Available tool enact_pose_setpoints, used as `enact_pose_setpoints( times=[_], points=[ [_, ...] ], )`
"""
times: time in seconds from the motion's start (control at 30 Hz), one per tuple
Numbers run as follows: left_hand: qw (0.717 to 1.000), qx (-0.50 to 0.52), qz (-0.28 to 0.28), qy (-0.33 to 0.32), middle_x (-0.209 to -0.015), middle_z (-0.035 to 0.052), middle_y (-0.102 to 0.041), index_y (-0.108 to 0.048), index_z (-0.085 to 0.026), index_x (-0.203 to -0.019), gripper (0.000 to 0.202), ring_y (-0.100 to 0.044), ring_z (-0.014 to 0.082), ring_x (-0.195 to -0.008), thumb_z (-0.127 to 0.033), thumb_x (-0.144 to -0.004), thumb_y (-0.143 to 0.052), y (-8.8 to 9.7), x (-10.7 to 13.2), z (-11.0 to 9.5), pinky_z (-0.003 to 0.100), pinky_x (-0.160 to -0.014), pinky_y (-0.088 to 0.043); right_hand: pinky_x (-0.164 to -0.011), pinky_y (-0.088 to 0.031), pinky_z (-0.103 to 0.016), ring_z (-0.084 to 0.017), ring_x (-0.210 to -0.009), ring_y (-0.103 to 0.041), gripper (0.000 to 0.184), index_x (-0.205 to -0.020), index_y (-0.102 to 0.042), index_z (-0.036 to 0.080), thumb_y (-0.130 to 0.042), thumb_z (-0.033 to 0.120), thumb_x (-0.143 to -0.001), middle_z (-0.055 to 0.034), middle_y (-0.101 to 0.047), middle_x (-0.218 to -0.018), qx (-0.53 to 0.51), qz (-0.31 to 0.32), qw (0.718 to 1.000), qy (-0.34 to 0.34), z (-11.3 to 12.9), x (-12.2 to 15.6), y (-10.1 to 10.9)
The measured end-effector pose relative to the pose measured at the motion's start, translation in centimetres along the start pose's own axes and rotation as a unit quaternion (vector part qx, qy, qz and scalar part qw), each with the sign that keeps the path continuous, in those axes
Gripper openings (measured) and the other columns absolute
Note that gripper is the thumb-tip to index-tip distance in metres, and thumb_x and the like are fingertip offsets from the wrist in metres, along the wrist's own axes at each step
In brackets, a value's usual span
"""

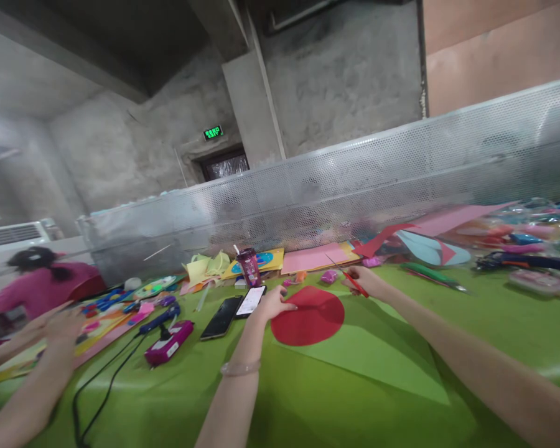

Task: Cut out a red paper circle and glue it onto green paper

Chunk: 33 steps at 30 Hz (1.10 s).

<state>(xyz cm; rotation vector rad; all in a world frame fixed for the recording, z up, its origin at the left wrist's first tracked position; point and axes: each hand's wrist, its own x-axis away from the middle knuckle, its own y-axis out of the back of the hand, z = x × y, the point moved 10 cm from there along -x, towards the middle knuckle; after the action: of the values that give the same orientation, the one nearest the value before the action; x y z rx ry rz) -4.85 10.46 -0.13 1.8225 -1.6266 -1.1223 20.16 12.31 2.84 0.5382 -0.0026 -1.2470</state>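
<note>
A rounded piece of red paper (310, 320) lies partly over a light green sheet of paper (387, 358) on the green table. My left hand (274, 303) grips the red paper at its left edge, thumb on top and the fingers curled near the rim. Beyond the paper's upper right side, my right hand (369, 283) is closed around red-handled scissors (358, 286). Their blades point away and to the left, apart from the red paper. Two phones (221, 317) lie left of my left hand, one with a lit screen.
A purple drink cup (248, 267) with a straw stands behind the phones. Left lie a purple power strip (169, 343) and black cables. A green-handled tool (432, 277) rests to the right. Coloured papers line the metal mesh barrier (308, 199). Another person's arms (42, 367) reach in at left.
</note>
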Motion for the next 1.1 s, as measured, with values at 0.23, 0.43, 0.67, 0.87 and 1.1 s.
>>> enact_pose_setpoints(
  times=[0.23,0.43,0.67,0.87,1.1],
  points=[
    [0.996,0.086,-0.004,-0.028,-0.082,0.0073,-0.063,-0.059,-0.015,-0.091,0.044,-0.059,0.021,-0.076,-0.034,-0.053,-0.069,0.4,0.0,-1.7,0.027,-0.067,-0.042,-0.036,-0.035,-0.019,-0.007,-0.035,-0.044,0.02,-0.056,-0.039,0.019,-0.058,0.024,-0.062,0.0059,-0.046,-0.042,0.001,-0.001,1.0,0.001,0.1,0.0,0.0],
    [0.984,0.165,-0.035,-0.055,-0.101,0.0051,-0.061,-0.057,-0.019,-0.096,0.032,-0.056,0.0185,-0.089,-0.017,-0.064,-0.057,1.9,0.6,-3.2,0.026,-0.078,-0.04,-0.037,-0.037,-0.019,-0.008,-0.036,-0.046,0.022,-0.059,-0.041,0.019,-0.061,0.026,-0.061,0.0053,-0.048,-0.043,0.001,-0.033,0.999,0.001,-0.1,-0.3,0.8],
    [0.965,0.247,-0.074,-0.05,-0.079,0.0075,-0.066,-0.059,-0.015,-0.078,0.022,-0.061,0.0203,-0.074,-0.03,-0.062,-0.062,2.7,0.1,-2.3,0.032,-0.07,-0.044,-0.036,-0.037,-0.018,-0.008,-0.038,-0.048,0.018,-0.059,-0.042,0.018,-0.059,0.022,-0.063,0.0048,-0.048,-0.045,-0.004,-0.059,0.998,0.005,-1.3,-1.2,1.5],
    [0.927,0.333,-0.163,-0.058,-0.085,0.0078,-0.065,-0.053,-0.016,-0.086,0.029,-0.061,0.0195,-0.077,-0.038,-0.068,-0.056,4.9,-0.1,-1.5,0.032,-0.072,-0.045,-0.036,-0.037,-0.018,-0.007,-0.036,-0.045,0.014,-0.059,-0.042,0.018,-0.056,0.019,-0.062,0.0056,-0.047,-0.044,-0.032,-0.048,0.998,0.0,-1.2,-0.9,1.5],
    [0.905,0.377,-0.189,-0.06,-0.081,0.0067,-0.065,-0.055,-0.015,-0.087,0.03,-0.061,0.0194,-0.077,-0.036,-0.065,-0.061,5.3,-0.3,-1.0,0.033,-0.075,-0.045,-0.038,-0.037,-0.019,-0.007,-0.037,-0.044,0.013,-0.061,-0.041,0.018,-0.054,0.019,-0.061,0.0066,-0.046,-0.043,-0.064,-0.005,0.998,0.005,-0.5,-0.5,0.4]
  ],
)
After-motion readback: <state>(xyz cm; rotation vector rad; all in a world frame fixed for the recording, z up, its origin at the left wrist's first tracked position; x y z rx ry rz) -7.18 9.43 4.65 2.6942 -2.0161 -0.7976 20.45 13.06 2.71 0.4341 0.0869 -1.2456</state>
